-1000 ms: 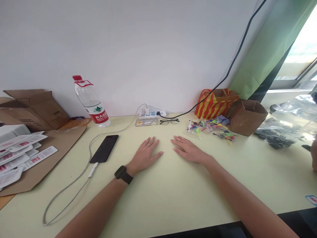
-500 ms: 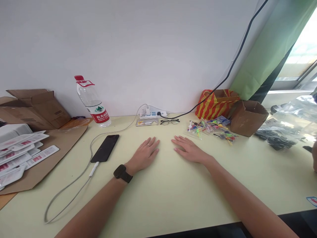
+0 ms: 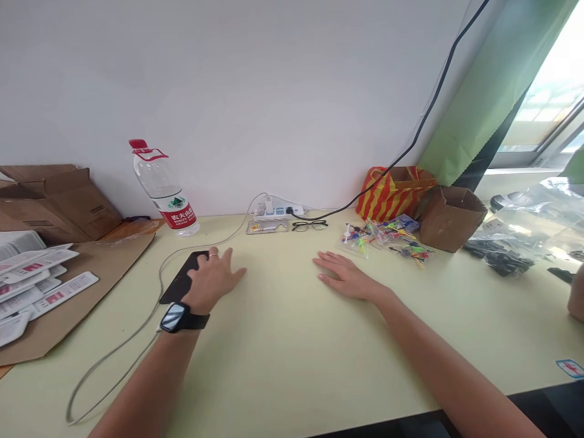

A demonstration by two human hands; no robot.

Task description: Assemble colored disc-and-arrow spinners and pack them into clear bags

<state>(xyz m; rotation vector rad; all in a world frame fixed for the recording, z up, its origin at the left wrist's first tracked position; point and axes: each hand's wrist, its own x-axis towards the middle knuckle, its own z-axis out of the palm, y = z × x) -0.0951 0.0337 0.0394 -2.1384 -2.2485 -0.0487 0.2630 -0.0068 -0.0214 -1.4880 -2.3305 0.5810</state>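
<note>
My left hand (image 3: 213,281), with a ring and a black watch (image 3: 176,317) on the wrist, is over the right side of a black phone (image 3: 182,281). Its fingers are spread; whether they touch the phone I cannot tell. The wrist hides the phone's lower end, where a grey-white charging cable (image 3: 132,340) leads off. On the pale table (image 3: 283,340), my right hand (image 3: 343,277) lies flat, palm down, holding nothing. Beyond it are small plastic bags of colourful pieces (image 3: 365,234).
A large water bottle (image 3: 176,210), a power strip (image 3: 278,210), a clear case (image 3: 267,227) and glasses (image 3: 310,225) line the wall. Cardboard boxes (image 3: 68,207) and white packages (image 3: 59,295) occupy the left. A striped bag (image 3: 383,193), brown box (image 3: 449,222) and plastic bags (image 3: 511,243) stand right.
My left hand has moved left from the bare tabletop to over the phone, its fingers spreading. My right hand stays flat in place. The view has shifted slightly.
</note>
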